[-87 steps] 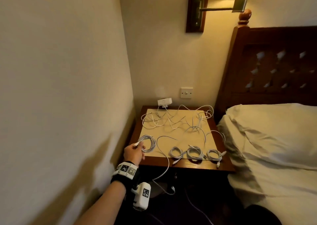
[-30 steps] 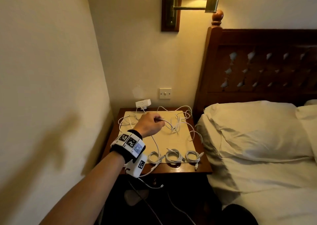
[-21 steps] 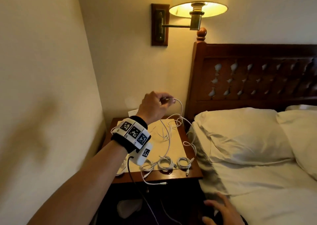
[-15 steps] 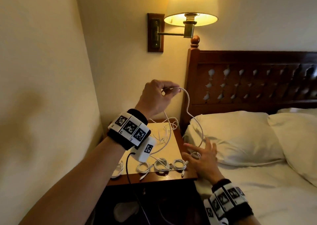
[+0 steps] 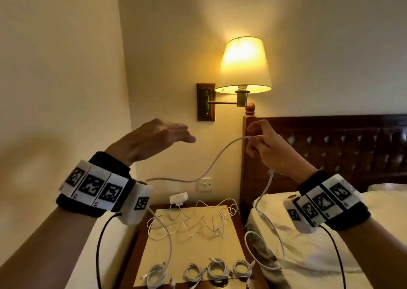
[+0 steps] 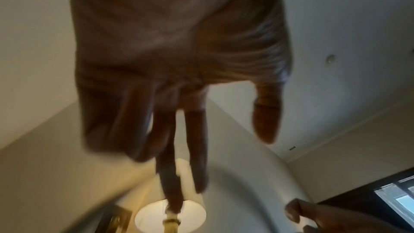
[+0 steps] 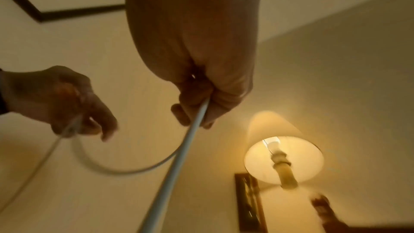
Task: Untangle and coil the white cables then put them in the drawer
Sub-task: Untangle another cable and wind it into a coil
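My right hand (image 5: 253, 138) is raised in front of the headboard and pinches a white cable (image 5: 211, 163) near its end; the right wrist view shows the fingers (image 7: 197, 111) curled round it. From there the cable sags left, passes under my left wrist, and drops to the nightstand. Its other part hangs down and loops on the bed (image 5: 262, 255). My left hand (image 5: 185, 138) hovers palm down with straight fingers and holds nothing, as the left wrist view (image 6: 224, 157) confirms. A tangle of white cables (image 5: 187, 222) lies at the nightstand's back. Several coiled cables (image 5: 217, 270) line its front edge. No drawer is visible.
A white charger block (image 5: 178, 198) sits at the back of the wooden nightstand (image 5: 136, 255). A lit wall lamp (image 5: 242, 66) hangs just above my hands. The dark headboard (image 5: 330, 152) and white pillow (image 5: 319, 244) are on the right, and a wall stands close on the left.
My left hand lifted a cable out of the tangle, the right hand came up and took it, and the left hand let go and opened. The view tilted upward.
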